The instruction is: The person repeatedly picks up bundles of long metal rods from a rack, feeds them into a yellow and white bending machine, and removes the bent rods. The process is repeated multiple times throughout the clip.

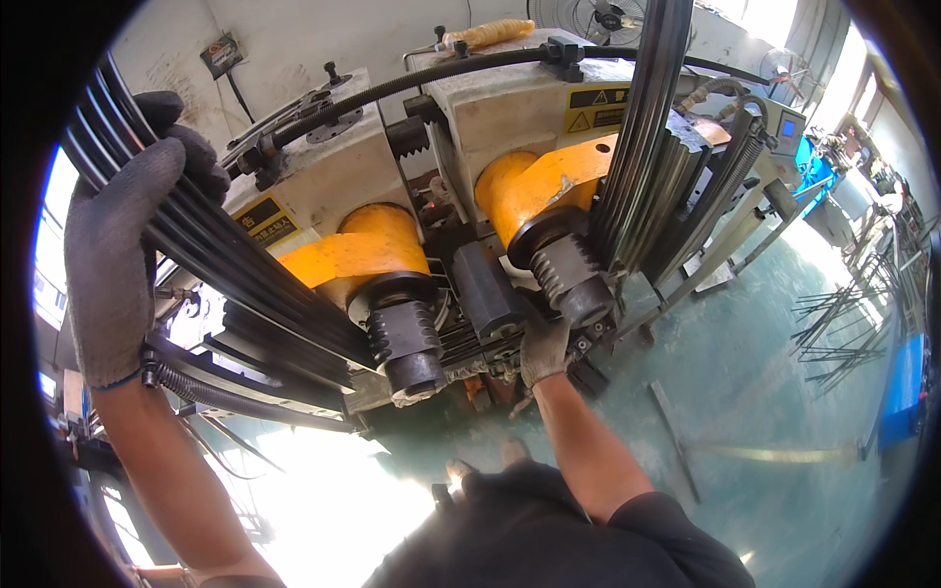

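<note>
My left hand point(123, 230), in a grey work glove, is raised at the left with its fingers wrapped round a bundle of long dark metal bars point(255, 284). The bars slant down to the bending machine point(490, 83), their lower ends beside the left grooved die point(407, 333). Lower down, my gloved right hand point(544, 351) reaches in between a dark faceted block point(487, 289) and the right grooved die point(569, 274). Its fingertips are hidden behind the machine parts, so any grip there does not show. Orange arms point(368, 245) sit behind both dies.
More dark bars point(642, 127) stand at the machine's right side. A black ribbed hose point(421, 78) arches over the top. A control box point(787, 127) with a lit screen is farther right. Loose thin rods point(843, 328) and a single bar point(674, 441) lie on the green floor.
</note>
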The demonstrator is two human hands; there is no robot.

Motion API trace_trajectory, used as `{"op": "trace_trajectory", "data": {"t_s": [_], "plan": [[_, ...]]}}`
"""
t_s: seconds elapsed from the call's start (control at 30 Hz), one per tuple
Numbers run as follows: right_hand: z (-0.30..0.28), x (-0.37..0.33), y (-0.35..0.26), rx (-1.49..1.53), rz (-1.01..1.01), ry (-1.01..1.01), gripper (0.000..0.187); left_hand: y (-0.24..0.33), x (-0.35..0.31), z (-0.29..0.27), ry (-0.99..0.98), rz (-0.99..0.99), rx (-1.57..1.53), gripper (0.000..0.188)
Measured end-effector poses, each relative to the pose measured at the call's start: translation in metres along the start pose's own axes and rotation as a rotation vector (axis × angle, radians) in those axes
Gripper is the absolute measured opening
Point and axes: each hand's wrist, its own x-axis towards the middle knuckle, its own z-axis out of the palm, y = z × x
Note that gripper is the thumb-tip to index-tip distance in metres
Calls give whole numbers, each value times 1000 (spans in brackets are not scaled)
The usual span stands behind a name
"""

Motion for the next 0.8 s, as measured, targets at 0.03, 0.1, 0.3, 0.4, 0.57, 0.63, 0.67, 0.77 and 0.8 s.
{"op": "trace_trajectory", "data": {"t_s": [0.03,0.1,0.3,0.4,0.57,0.63,0.67,0.77,0.8], "plan": [[0,0,0,-1,16,-3,22,2,-1,-1,-5,-9,23,54],[-1,0,3,9,31,-19,20,4,-2,-3,4,-1,101,53],[-9,5,22,-254,-190,-86,28,3,-1,-11,-103,-48,174,55],[-10,4,24,-266,-157,-109,29,3,-4,-13,-60,-46,165,56],[-2,1,13,12,29,-81,30,3,4,-17,-127,-146,238,57],[2,0,6,181,168,-33,29,1,4,-22,-172,-58,200,59],[4,-2,2,302,287,0,29,-1,-1,-27,-165,-42,223,60],[-2,-15,-13,387,268,-18,29,-4,-36,-49,-54,11,294,58],[-5,-20,-20,319,248,6,29,-3,-55,-59,-24,10,224,54]]}}
